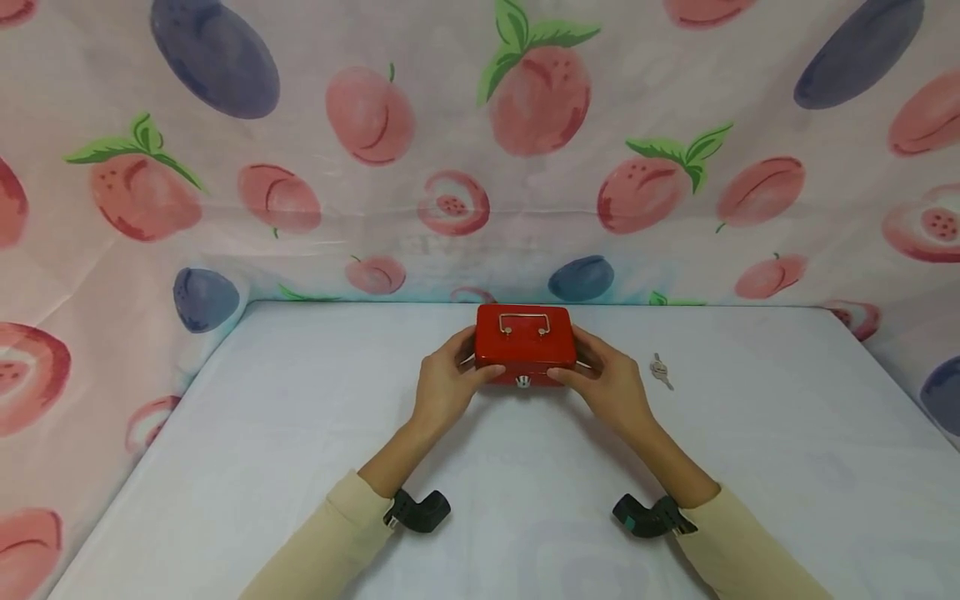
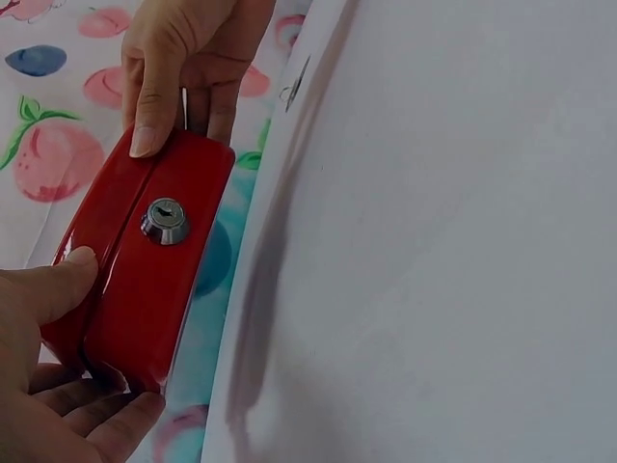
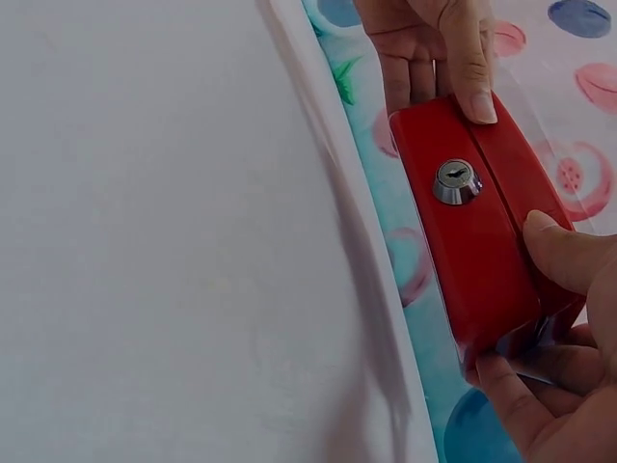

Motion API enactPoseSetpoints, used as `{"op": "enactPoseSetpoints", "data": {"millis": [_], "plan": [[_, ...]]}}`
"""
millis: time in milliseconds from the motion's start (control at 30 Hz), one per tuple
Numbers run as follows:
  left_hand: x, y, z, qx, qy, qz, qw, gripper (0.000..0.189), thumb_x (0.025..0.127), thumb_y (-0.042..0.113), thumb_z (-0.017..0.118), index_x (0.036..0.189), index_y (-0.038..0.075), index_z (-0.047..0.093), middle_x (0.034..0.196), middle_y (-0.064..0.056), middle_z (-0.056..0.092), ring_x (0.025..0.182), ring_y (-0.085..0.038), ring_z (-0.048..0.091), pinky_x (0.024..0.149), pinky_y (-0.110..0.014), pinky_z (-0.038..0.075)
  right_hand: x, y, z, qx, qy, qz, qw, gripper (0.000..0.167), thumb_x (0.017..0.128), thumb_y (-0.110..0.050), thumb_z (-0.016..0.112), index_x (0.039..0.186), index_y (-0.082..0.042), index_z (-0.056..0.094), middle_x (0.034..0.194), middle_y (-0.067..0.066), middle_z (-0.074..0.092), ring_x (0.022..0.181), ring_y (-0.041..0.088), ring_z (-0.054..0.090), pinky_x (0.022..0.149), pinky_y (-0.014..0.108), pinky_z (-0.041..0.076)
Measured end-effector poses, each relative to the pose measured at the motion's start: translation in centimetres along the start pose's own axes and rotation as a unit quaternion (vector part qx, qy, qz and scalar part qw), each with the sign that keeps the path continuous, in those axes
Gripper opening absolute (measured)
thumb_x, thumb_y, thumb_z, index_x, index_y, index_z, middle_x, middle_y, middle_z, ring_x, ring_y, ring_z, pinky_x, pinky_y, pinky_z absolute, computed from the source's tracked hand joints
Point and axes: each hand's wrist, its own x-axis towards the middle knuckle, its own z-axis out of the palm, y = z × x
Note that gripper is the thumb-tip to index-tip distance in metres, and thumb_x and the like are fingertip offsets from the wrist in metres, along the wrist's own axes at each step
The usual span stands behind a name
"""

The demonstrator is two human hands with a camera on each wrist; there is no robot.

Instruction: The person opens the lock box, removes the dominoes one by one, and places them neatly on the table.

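Observation:
A red metal cash box (image 1: 523, 346) with a wire handle on its lid is held at the far side of the table, its lid down. On its front sits a silver key lock (image 2: 165, 221), the keyhole facing the person. My left hand (image 1: 444, 379) grips the box's left end, thumb on the front edge and fingers round the side. At the opposite end my right hand (image 1: 611, 383) grips it the same way, its thumb (image 3: 557, 246) on the lid's front in the right wrist view. Small keys (image 1: 661, 371) lie on the table right of the right hand.
The white table (image 1: 300, 433) ends just behind the box, where a peach-print cloth (image 1: 450, 117) hangs as a backdrop. Black wrist cameras (image 1: 422, 511) are strapped to both forearms over beige sleeves.

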Motion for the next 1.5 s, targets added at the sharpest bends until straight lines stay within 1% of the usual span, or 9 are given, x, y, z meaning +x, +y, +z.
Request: {"op": "enactPoseSetpoints", "data": {"millis": [133, 267, 500, 667, 767, 1033, 1300, 1500], "plan": [[-0.5, 0.2, 0.1, -0.01, -0.009, -0.003, 0.9999, 0.065, 0.081, 0.01, 0.077, 0.138, -0.001, 0.048, 0.132, -0.013, 0.056, 0.118, -0.026, 0.056, 0.09, -0.034, 0.049, -0.6, -0.1, -0.2, 0.0, -0.002, -0.002, 1.0, 0.073, 0.083, -0.016, 0.076, 0.145, -0.004, 0.04, 0.136, 0.015, 0.052, 0.119, 0.027, 0.056, 0.086, 0.029, 0.049], [-0.9, 0.3, 0.1, -0.01, -0.014, -0.006, 0.9998, 0.065, 0.081, 0.009, 0.077, 0.137, -0.001, 0.048, 0.132, -0.014, 0.056, 0.118, -0.026, 0.056, 0.089, -0.033, 0.049, -1.1, 0.0, -0.3, -0.007, -0.006, -0.006, 0.9999, 0.073, 0.083, -0.016, 0.076, 0.145, -0.003, 0.039, 0.136, 0.016, 0.052, 0.118, 0.027, 0.057, 0.085, 0.03, 0.05], [-1.7, 0.0, -0.3, -0.001, -0.028, 0.004, 0.9996, 0.063, 0.082, 0.009, 0.076, 0.137, -0.002, 0.048, 0.131, -0.015, 0.056, 0.118, -0.026, 0.056, 0.09, -0.035, 0.049, -2.0, 0.1, -0.1, -0.01, -0.004, -0.003, 0.9999, 0.073, 0.083, -0.017, 0.076, 0.145, -0.003, 0.04, 0.134, 0.016, 0.054, 0.116, 0.028, 0.058, 0.085, 0.031, 0.05], [-2.1, -0.1, -0.5, -0.004, -0.039, -0.001, 0.9992, 0.064, 0.082, 0.009, 0.076, 0.138, -0.001, 0.048, 0.132, -0.014, 0.056, 0.119, -0.025, 0.056, 0.09, -0.034, 0.049, -2.4, 0.2, -0.1, -0.011, 0.0, -0.006, 0.9999, 0.072, 0.082, -0.016, 0.077, 0.144, -0.003, 0.041, 0.132, 0.017, 0.055, 0.114, 0.028, 0.059, 0.084, 0.031, 0.05], [-2.3, -0.1, -0.5, -0.008, -0.042, -0.003, 0.9991, 0.064, 0.082, 0.009, 0.076, 0.138, -0.001, 0.047, 0.133, -0.014, 0.056, 0.119, -0.025, 0.055, 0.089, -0.034, 0.049, -2.6, 0.2, -0.1, -0.013, 0.003, -0.012, 0.9998, 0.072, 0.082, -0.016, 0.077, 0.143, -0.002, 0.042, 0.131, 0.017, 0.056, 0.114, 0.028, 0.059, 0.084, 0.03, 0.051], [-2.9, -0.1, -0.6, -0.005, -0.049, -0.017, 0.9986, 0.065, 0.082, 0.01, 0.076, 0.139, 0.0, 0.046, 0.133, -0.014, 0.055, 0.119, -0.026, 0.055, 0.089, -0.033, 0.049, -3.2, 0.2, 0.0, -0.024, 0.004, -0.002, 0.9997, 0.071, 0.081, -0.018, 0.078, 0.142, -0.003, 0.044, 0.131, 0.017, 0.057, 0.111, 0.029, 0.061, 0.083, 0.032, 0.051], [-3.3, -0.1, -0.7, -0.005, -0.053, -0.022, 0.9983, 0.066, 0.082, 0.011, 0.076, 0.14, 0.0, 0.046, 0.133, -0.015, 0.055, 0.116, -0.028, 0.058, 0.086, -0.03, 0.05, -3.8, 0.2, 0.2, -0.026, 0.017, -0.008, 0.9995, 0.069, 0.081, -0.02, 0.078, 0.14, -0.003, 0.047, 0.129, 0.016, 0.058, 0.109, 0.029, 0.062, 0.083, 0.032, 0.051], [-3.7, -0.2, -0.7, -0.012, -0.054, -0.028, 0.9981, 0.066, 0.082, 0.012, 0.077, 0.139, 0.0, 0.046, 0.132, -0.015, 0.055, 0.115, -0.028, 0.058, 0.086, -0.031, 0.051, -4.2, 0.2, 0.2, -0.031, 0.023, -0.009, 0.9992, 0.07, 0.08, -0.022, 0.079, 0.139, -0.002, 0.048, 0.128, 0.016, 0.059, 0.108, 0.029, 0.063, 0.082, 0.031, 0.051]]}}
